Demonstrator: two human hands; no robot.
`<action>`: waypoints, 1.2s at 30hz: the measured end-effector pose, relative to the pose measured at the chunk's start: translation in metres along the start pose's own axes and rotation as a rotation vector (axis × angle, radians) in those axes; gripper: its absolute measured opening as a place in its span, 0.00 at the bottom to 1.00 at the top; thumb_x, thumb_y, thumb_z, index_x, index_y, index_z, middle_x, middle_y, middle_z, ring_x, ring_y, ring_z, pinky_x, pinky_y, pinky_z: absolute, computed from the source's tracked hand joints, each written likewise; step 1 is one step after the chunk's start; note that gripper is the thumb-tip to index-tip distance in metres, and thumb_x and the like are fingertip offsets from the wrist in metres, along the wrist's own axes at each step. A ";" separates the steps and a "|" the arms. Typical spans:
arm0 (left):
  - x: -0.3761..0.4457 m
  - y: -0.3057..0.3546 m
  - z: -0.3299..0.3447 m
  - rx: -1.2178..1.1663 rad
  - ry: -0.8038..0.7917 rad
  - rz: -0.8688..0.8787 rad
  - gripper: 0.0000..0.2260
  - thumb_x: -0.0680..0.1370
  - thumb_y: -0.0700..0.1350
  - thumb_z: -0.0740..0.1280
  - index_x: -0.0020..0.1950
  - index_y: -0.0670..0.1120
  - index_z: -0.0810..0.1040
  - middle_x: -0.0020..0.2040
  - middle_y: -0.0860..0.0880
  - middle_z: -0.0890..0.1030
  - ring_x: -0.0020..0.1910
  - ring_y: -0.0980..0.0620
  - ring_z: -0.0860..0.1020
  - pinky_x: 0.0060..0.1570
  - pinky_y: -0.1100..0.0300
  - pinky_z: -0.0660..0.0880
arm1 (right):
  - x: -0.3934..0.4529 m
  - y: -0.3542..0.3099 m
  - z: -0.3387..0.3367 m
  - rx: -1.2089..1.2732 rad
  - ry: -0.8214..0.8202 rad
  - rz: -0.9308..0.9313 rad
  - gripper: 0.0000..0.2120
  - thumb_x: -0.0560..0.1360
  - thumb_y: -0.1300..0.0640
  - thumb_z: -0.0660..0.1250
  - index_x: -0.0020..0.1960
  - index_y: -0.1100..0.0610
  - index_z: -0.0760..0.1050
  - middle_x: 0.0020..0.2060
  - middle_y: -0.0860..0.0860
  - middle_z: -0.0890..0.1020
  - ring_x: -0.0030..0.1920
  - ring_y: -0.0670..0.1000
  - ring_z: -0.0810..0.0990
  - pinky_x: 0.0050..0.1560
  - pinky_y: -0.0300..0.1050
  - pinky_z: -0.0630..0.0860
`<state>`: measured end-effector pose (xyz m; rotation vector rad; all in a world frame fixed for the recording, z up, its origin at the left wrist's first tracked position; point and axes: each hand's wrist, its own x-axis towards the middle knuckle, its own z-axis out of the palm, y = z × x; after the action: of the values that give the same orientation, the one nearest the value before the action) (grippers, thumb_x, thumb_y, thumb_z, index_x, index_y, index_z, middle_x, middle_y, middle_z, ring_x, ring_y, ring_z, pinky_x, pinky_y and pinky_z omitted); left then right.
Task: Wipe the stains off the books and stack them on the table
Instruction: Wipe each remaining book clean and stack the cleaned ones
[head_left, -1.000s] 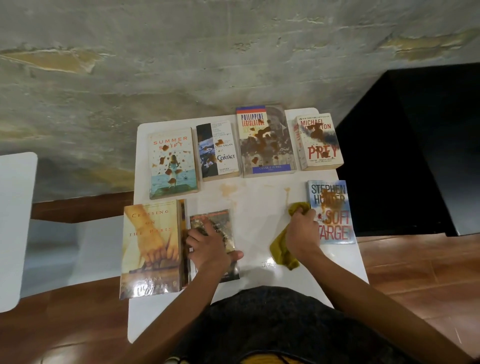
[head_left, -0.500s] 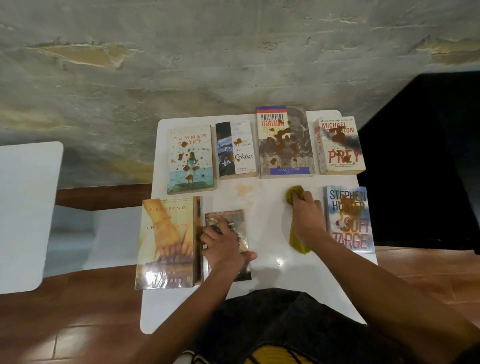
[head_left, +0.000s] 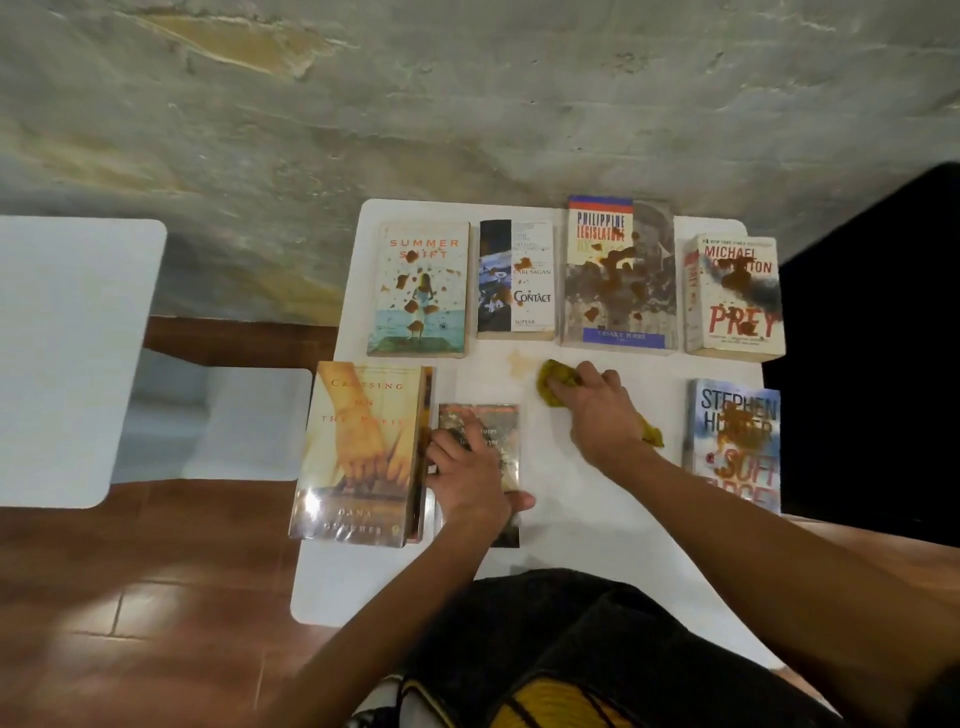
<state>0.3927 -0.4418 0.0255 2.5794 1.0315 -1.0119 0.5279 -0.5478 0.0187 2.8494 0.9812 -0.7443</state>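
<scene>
Several books lie flat on a small white table (head_left: 587, 551). Brown stains mark the back row: Summer Swift (head_left: 420, 289), Contact (head_left: 515, 279), Philippine Legislature (head_left: 618, 273) and Prey (head_left: 733, 296). Soft Target (head_left: 735, 441), at the right, is stained too. Crossing (head_left: 363, 452) lies front left. My left hand (head_left: 467, 475) rests on a small dark book (head_left: 491, 431), thumb at its right edge. My right hand (head_left: 595, 410) presses a mustard-yellow cloth (head_left: 556, 382) flat on the bare tabletop, next to a faint brown stain (head_left: 519, 362).
A rough grey wall runs behind the table. A black cabinet (head_left: 872, 332) stands to the right. Two white surfaces (head_left: 67, 358) sit at the left over a reddish tiled floor (head_left: 156, 623). My lap in dark cloth fills the lower middle.
My right hand has slid the cloth away from me and leftward across the tabletop, toward the faint stain. My left hand has stayed on the small dark book. The camera view shifted left.
</scene>
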 end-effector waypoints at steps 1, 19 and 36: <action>0.000 -0.001 0.000 0.008 0.000 -0.001 0.66 0.63 0.73 0.73 0.79 0.42 0.34 0.72 0.32 0.55 0.70 0.35 0.62 0.63 0.45 0.74 | 0.004 -0.009 -0.002 -0.011 -0.010 -0.037 0.33 0.74 0.68 0.64 0.75 0.47 0.66 0.66 0.54 0.67 0.60 0.60 0.69 0.61 0.54 0.73; 0.005 -0.003 0.001 0.033 -0.008 0.010 0.62 0.64 0.75 0.70 0.79 0.42 0.38 0.73 0.33 0.54 0.71 0.36 0.61 0.64 0.45 0.72 | 0.026 -0.037 -0.017 -0.230 -0.061 -0.018 0.34 0.72 0.64 0.72 0.74 0.58 0.61 0.64 0.60 0.67 0.56 0.61 0.74 0.54 0.51 0.77; 0.005 0.002 -0.005 -0.025 -0.028 0.008 0.64 0.63 0.71 0.75 0.79 0.42 0.38 0.72 0.32 0.54 0.72 0.35 0.60 0.66 0.43 0.70 | -0.011 0.025 -0.005 -0.144 -0.048 0.193 0.32 0.75 0.62 0.67 0.76 0.56 0.58 0.66 0.59 0.66 0.57 0.61 0.73 0.57 0.52 0.75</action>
<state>0.3990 -0.4389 0.0256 2.5402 1.0190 -1.0241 0.5377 -0.5729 0.0254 2.7369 0.7100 -0.6898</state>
